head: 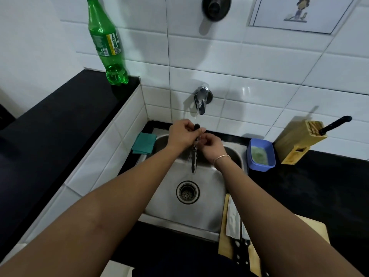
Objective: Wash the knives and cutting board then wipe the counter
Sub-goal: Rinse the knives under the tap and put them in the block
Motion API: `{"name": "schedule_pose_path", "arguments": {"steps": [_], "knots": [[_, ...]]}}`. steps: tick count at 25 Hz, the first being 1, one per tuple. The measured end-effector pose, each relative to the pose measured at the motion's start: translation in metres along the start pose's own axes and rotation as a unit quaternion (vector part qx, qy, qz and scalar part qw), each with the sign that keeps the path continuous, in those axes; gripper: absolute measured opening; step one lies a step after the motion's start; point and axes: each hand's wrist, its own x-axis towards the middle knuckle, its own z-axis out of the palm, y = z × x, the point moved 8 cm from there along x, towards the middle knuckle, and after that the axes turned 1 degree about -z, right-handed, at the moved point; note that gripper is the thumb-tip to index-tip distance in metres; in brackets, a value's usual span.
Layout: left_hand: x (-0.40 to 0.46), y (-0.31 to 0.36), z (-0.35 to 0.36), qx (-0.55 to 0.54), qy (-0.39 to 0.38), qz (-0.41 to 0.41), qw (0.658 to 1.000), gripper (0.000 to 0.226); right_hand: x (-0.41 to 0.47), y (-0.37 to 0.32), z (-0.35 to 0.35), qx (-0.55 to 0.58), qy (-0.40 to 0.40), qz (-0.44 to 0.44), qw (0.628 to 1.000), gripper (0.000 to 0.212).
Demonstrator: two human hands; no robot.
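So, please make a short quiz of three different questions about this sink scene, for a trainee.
1. True or false: water runs from the tap.
2. Which hand grips the handle of the knife over the sink? A) left hand B) right hand
3. Fill in: two more knives lie on the ______ at the sink's right.

Key: 1 true; 2 A; 3 cutting board.

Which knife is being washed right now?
The knife held under the tap over the sink, gripped by the left hand and right hand. Others lie on the cutting board; one stands in the knife block.
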Motion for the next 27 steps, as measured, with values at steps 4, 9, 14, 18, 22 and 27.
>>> {"name": "schedule_pose_path", "arguments": {"steps": [4,9,14,18,22,27], "knots": [[0.022,-0.009,-0.004,-0.078,0.011,0.0,0.997,0.032,0.025,-0.006,0.002,0.002,0.011,-0.004,1.0,0.015],[0.044,-0.019,-0.004,-0.127,0.015,-0.044,0.991,0.03,0.035,-0.013,0.008,0.018,0.012,0.012,1.0,0.011],[0.056,-0.016,-0.005,-0.11,0.045,-0.068,0.991,0.034,0.036,-0.022,0.001,0.026,0.031,0.021,0.999,0.008],[0.063,-0.006,-0.017,-0.09,0.093,-0.076,0.989,0.037,0.033,-0.014,-0.003,-0.042,0.043,0.023,0.998,0.037],[0.071,0.002,-0.036,-0.071,0.134,-0.075,0.986,0.038,0.016,0.008,0.01,-0.086,-0.037,0.006,0.996,0.028],[0.061,-0.009,-0.036,-0.052,0.134,-0.089,0.986,0.036,0.003,0.029,0.014,-0.128,-0.114,0.016,0.985,0.015]]}}
